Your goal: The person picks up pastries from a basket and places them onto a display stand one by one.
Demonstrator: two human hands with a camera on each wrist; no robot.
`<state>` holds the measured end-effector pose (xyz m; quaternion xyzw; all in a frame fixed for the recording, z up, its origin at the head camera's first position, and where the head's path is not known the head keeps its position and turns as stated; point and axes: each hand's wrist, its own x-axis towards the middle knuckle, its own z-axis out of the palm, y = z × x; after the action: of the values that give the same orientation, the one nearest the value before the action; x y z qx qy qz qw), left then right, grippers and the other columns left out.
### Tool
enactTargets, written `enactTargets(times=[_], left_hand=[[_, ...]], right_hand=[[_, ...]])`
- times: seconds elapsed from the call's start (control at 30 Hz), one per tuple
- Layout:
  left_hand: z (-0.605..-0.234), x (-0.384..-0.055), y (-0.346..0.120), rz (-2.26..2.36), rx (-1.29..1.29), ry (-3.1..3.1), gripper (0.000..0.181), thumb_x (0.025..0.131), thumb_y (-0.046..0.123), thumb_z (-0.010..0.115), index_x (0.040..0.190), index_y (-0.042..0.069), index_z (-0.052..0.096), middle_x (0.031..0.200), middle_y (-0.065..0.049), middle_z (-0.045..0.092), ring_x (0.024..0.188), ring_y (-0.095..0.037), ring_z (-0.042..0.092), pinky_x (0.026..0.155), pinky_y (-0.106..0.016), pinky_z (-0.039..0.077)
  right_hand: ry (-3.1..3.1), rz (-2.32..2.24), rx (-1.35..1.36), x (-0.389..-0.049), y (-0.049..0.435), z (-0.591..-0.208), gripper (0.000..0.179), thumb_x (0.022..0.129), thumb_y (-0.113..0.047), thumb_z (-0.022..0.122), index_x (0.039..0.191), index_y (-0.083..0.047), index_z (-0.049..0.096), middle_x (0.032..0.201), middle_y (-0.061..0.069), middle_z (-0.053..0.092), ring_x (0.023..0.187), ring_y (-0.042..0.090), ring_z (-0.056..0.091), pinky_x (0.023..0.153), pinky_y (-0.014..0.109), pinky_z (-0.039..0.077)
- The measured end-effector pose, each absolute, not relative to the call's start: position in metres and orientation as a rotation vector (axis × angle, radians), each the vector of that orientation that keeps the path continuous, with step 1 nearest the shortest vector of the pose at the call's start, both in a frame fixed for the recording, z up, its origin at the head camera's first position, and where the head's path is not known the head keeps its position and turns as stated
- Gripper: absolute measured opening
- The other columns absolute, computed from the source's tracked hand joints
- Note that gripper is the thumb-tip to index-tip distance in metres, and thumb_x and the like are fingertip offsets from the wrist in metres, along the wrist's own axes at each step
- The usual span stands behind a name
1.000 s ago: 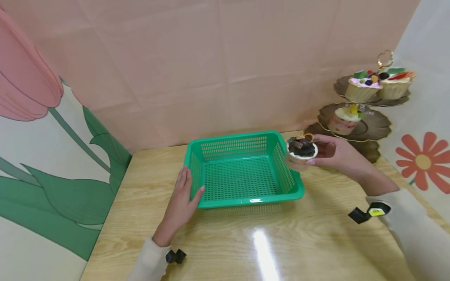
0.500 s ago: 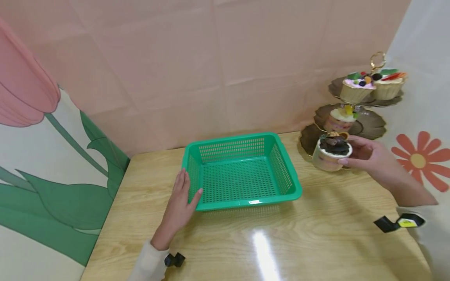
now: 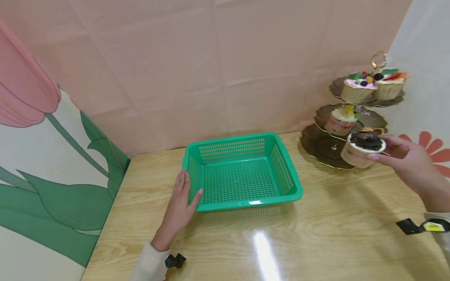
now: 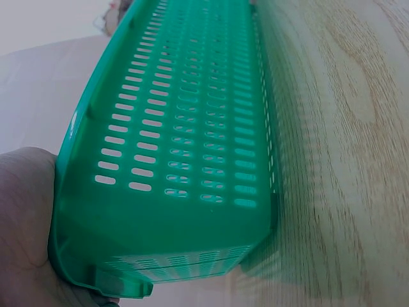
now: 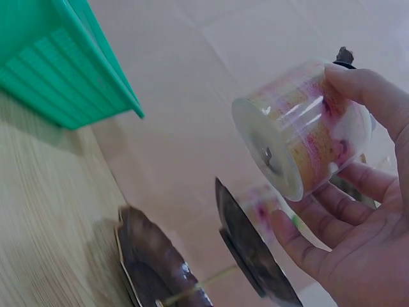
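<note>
My right hand pinches a dessert cup topped with dark chocolate pieces, between thumb and fingers. In the right wrist view the clear cup shows pink and tan layers and is tilted, its base toward the camera. It overlaps the bottom plate of a three-tier cake stand in the head view. My left hand rests with straight fingers on the left rim of a green plastic basket. The left wrist view shows the basket's slotted side against that palm.
Two cupcakes with fruit toppings sit on the stand's top plate. The middle plate bears a fruit-topped dessert cup. A pink cloth hangs behind the wooden table.
My right hand has carried the chocolate-topped cup rightward, from beside the basket's right rim to over the stand's bottom plate. My left hand stays at the basket.
</note>
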<state>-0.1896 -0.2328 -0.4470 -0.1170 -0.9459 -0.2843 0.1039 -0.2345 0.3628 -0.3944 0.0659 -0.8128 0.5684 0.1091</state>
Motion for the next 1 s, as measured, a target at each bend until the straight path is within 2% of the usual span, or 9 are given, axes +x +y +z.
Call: enactTargets(times=[0.3,0.43,0.8,1.0], left_hand=[[-0.446,-0.190,-0.232,-0.851,-0.345,-2.798,0.083,0.107,0.054,0.041,0.159,-0.005,0.016,0.170,-0.015,0.001,0.156,-0.030,-0.001,0.121,-0.057,0.017],[-0.445,-0.190,-0.232,-0.843,-0.341,-2.793,0.082,0.107,0.053,0.042,0.159,-0.005,0.016,0.170,-0.015,0.002,0.156,-0.030,-0.001,0.121,-0.056,0.018],[-0.446,-0.189,-0.232,-0.838,-0.337,-2.796,0.081,0.107,0.052,0.042,0.159,-0.006,0.016,0.170,-0.016,0.002,0.156,-0.030,0.000,0.121,-0.056,0.018],[-0.447,-0.190,-0.232,-0.841,-0.348,-2.792,0.082,0.107,0.053,0.041,0.159,-0.006,0.017,0.170,-0.016,0.002,0.156,-0.031,0.000,0.121,-0.057,0.018]], right_hand=[[-2.293,1.694,0.204,-0.245,0.389,-0.395,0.053,0.093,0.012,0.066,0.126,-0.029,0.060,0.109,-0.026,0.068,0.093,-0.010,0.064,0.074,0.006,0.048],[-2.341,1.632,0.129,-0.251,0.396,-0.397,0.052,0.093,0.005,0.069,0.129,-0.031,0.059,0.106,-0.031,0.066,0.091,-0.013,0.062,0.073,0.005,0.047],[-2.346,1.599,0.127,-0.259,0.410,-0.400,0.053,0.094,0.004,0.069,0.136,-0.027,0.062,0.107,-0.033,0.065,0.092,-0.015,0.062,0.075,0.003,0.046],[-2.150,1.896,0.145,-0.265,0.413,-0.396,0.054,0.092,0.013,0.066,0.127,-0.028,0.070,0.104,-0.022,0.072,0.089,-0.008,0.067,0.073,0.007,0.050]])
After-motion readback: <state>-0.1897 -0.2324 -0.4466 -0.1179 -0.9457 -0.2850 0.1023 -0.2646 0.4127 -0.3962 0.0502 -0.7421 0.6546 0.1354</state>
